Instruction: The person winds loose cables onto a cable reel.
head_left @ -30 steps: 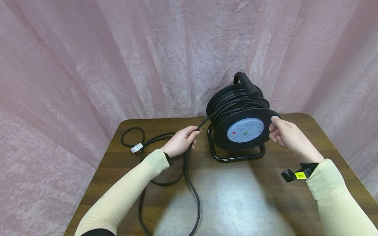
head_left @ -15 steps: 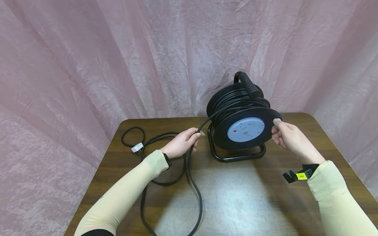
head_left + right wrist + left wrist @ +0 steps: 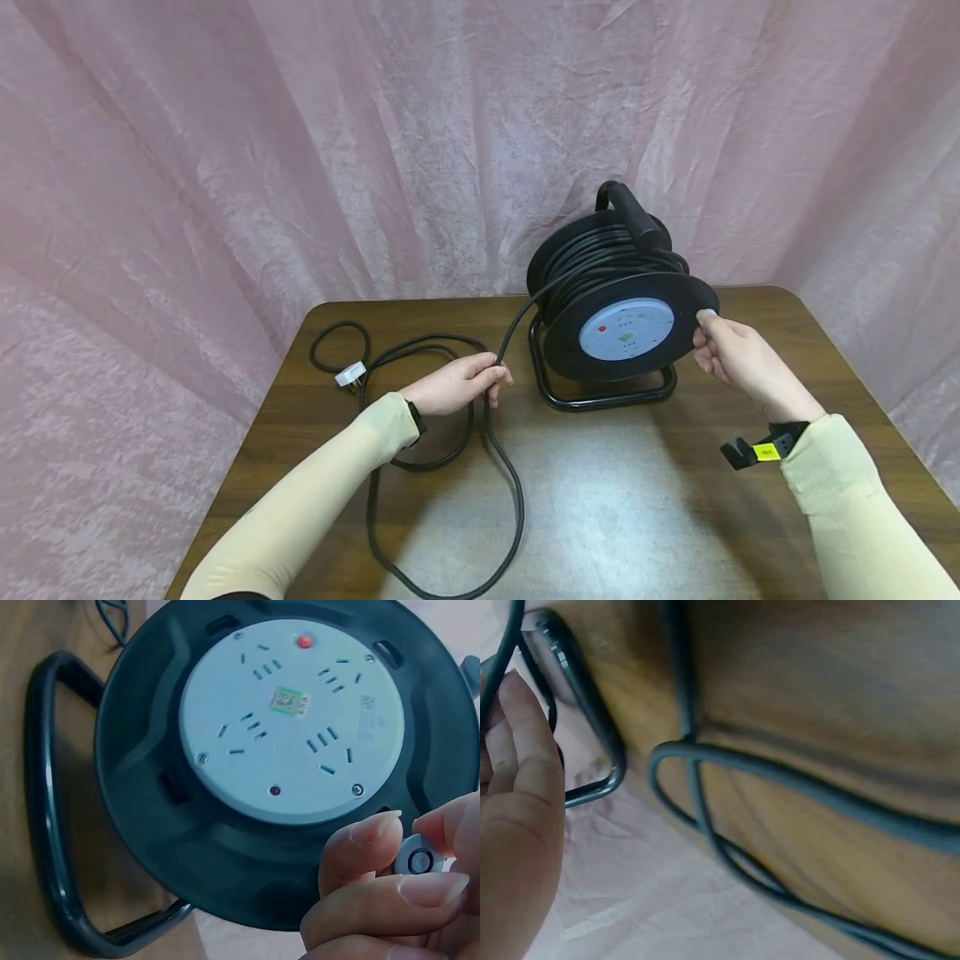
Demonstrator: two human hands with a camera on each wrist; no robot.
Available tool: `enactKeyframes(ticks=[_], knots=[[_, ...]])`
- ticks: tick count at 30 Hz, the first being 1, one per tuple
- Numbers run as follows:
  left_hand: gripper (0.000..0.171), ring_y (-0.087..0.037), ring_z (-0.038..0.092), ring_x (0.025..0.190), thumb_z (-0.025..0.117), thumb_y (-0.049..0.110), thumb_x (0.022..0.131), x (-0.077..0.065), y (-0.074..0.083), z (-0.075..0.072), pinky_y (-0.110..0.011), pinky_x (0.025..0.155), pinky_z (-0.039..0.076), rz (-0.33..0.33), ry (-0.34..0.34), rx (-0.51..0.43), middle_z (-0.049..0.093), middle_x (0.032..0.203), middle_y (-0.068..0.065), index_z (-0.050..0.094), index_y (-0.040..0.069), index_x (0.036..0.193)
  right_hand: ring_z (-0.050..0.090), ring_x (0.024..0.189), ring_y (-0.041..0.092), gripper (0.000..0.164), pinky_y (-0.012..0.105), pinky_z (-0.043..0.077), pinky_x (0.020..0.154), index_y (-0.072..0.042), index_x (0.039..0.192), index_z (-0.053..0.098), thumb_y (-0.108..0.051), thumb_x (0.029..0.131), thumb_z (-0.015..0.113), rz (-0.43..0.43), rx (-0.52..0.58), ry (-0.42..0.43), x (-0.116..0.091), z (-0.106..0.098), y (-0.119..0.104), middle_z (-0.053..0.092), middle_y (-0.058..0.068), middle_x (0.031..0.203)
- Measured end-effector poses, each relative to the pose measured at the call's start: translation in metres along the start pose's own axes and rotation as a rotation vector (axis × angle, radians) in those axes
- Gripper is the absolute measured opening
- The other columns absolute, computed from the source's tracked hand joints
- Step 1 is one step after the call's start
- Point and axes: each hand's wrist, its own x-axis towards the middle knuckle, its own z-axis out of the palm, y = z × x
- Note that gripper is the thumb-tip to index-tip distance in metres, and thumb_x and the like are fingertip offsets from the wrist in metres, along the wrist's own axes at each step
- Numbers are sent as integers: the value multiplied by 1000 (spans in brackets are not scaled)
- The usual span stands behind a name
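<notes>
A black round plastic cable reel point(image 3: 622, 287) stands toward the back of a brown wood-grain tabletop point(image 3: 600, 517), on a glossy bent-tube black frame point(image 3: 607, 406) with a thick black cylindrical handle point(image 3: 632, 217) above. Its smooth disc-shaped flange surrounds a pale circular socket panel point(image 3: 627, 329), pierced by narrow slots and bearing a small domed red button point(image 3: 304, 642). The right hand point(image 3: 738, 358) has thumb and fingers closed on a small grey cylindrical knob point(image 3: 418, 856) near the flange's rim. The left hand point(image 3: 457, 383) holds a smooth black rubbery cable point(image 3: 519, 500) between thumb and curved fingers; how tightly, I cannot tell. From there the cable rises to the ridged windings, and lies in broad loops on the wood, near a blocky white plug point(image 3: 350, 373). Crushed, velvety pink curtain point(image 3: 450, 167) hangs in soft folds behind.
</notes>
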Motion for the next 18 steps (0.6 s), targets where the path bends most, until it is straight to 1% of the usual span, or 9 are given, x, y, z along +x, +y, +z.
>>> enactKeyframes(ticks=[2,5,7,12,15,18], knots=[[34,-13,64,85,36,36,110,-3,-6,0,-44,82,53,-6,0,30,65,86,-1,62,15,115,49,65,10,68,25,43,56,1,109,48,-62,104,23,15,-4,-10,0,0,4,55,5,79],[37,-13,64,85,35,37,110,-5,-10,-2,-37,80,54,-8,19,32,64,87,-2,64,14,117,48,64,10,67,27,42,56,0,108,47,-62,104,23,29,-8,-22,1,1,8,55,4,78],[37,-13,64,85,35,38,110,-6,-10,-4,-34,80,53,-3,29,33,64,87,-1,64,16,117,47,62,10,66,27,40,54,-1,106,47,-63,103,23,32,-8,-26,1,1,10,54,4,76],[34,-11,65,88,36,39,109,-6,-8,-5,-33,82,53,4,21,28,66,87,-1,64,21,115,46,61,9,65,27,39,51,0,105,47,-61,104,24,18,2,-28,2,4,14,54,3,75],[34,-11,66,89,36,40,109,-7,-7,-4,-34,83,53,-9,17,2,67,90,-3,63,20,114,47,62,9,66,27,39,52,1,105,47,-61,104,24,17,10,-35,2,6,17,54,3,76],[32,-14,68,88,37,37,109,-8,-8,-4,-35,81,54,-19,30,-36,65,92,-6,62,18,117,46,62,10,68,28,39,52,1,105,48,-63,103,24,24,8,-40,2,7,19,54,4,77]])
